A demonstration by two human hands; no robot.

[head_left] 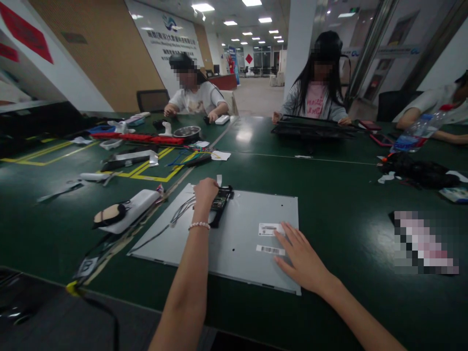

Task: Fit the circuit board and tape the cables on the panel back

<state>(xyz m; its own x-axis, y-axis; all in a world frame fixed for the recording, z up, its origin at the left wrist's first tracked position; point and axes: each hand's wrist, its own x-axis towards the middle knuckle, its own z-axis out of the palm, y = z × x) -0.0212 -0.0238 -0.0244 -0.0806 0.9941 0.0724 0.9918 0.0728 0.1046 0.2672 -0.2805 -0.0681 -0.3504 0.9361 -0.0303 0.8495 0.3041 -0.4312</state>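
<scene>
A flat grey metal panel (248, 209), like the back of a display, lies on the green table. Near its far left part sits a circuit board in a black frame (220, 207), with thin cables (179, 214) running off to the left. My left hand (205, 192) is closed at the left side of this board, and what its fingers grip is hidden behind the hand. A small white tab (219, 180) sticks up just beyond it. My right hand (302, 256) rests with spread fingers on the panel's right edge, beside two white labels (270, 250).
To the left lie a white power strip (141, 204), loose wires (190, 160) and a metal bowl (187, 132). A co-worker across the table holds a black panel (314, 130); another sits farther left. A bottle (417, 131) and black bundle (413, 168) are at right.
</scene>
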